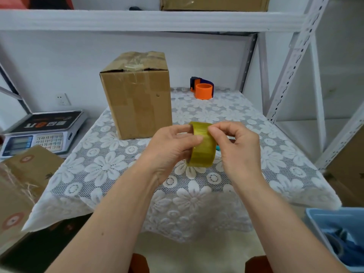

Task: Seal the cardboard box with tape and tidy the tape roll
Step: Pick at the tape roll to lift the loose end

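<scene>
Yellowish clear tape roll [201, 146] held above lace-covered worktop [256, 154]: left hand [173, 146] grip curled round roll, right hand [236, 142] grip pinching its rim. Taped brown cardboard box [137, 95] stands behind.

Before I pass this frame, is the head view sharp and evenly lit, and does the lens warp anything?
Head view: soft, even light, no hard shadows; wide-angle bend shows in the shelf uprights leaning at the right edge; overall slightly soft, the cardboard box and scale readable but keypad digits blurred; mild sheen on the tape roll held by the left hand and right hand.
</scene>
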Demonstrator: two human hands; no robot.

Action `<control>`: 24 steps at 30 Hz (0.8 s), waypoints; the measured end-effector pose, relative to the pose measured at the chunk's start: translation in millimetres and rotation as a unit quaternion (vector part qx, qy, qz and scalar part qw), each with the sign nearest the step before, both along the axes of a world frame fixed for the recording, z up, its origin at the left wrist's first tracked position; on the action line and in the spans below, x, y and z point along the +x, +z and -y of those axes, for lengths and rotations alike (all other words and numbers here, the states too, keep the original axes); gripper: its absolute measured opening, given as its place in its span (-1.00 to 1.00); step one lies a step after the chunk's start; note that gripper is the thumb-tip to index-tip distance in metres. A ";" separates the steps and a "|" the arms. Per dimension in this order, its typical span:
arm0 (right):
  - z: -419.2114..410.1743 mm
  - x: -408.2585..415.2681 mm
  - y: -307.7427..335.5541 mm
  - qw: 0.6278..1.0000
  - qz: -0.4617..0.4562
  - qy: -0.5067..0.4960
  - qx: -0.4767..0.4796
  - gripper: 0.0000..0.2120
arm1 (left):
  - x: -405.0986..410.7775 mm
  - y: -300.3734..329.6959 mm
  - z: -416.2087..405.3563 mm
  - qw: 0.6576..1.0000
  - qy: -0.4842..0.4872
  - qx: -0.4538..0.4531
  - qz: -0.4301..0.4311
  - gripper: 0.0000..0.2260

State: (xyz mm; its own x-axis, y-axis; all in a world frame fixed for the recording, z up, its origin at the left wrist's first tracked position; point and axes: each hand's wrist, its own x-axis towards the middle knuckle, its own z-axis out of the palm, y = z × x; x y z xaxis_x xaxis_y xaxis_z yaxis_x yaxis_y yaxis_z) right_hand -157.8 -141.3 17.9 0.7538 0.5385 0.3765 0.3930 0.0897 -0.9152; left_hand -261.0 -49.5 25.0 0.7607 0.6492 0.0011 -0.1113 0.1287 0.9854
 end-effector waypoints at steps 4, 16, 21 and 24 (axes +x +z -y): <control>-0.9 -0.1 -4.1 0.998 0.064 -0.020 0.006 -0.90 | 0.7 -1.9 -2.4 0.999 0.050 -0.005 0.010 -0.52; 5.8 1.6 -3.0 0.998 0.055 0.025 -0.026 -0.45 | 3.6 -2.9 1.7 0.995 0.075 0.072 -0.008 -0.88; 2.0 4.8 -3.8 0.996 0.067 0.038 -0.046 -0.85 | 0.2 -1.6 3.2 0.995 0.061 0.080 -0.004 -0.87; 2.4 6.8 -3.2 0.996 0.088 0.016 -0.028 -0.81 | -1.8 -1.4 2.3 0.997 0.021 0.076 -0.006 -0.64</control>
State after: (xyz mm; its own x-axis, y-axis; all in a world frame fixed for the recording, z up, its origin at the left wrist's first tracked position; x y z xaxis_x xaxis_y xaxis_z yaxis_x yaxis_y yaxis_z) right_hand -151.0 -143.7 14.7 0.6605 0.5856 0.4699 0.5459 0.0552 -0.8360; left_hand -262.8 -51.7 23.5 0.7328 0.6740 0.0934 -0.1024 -0.0264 0.9944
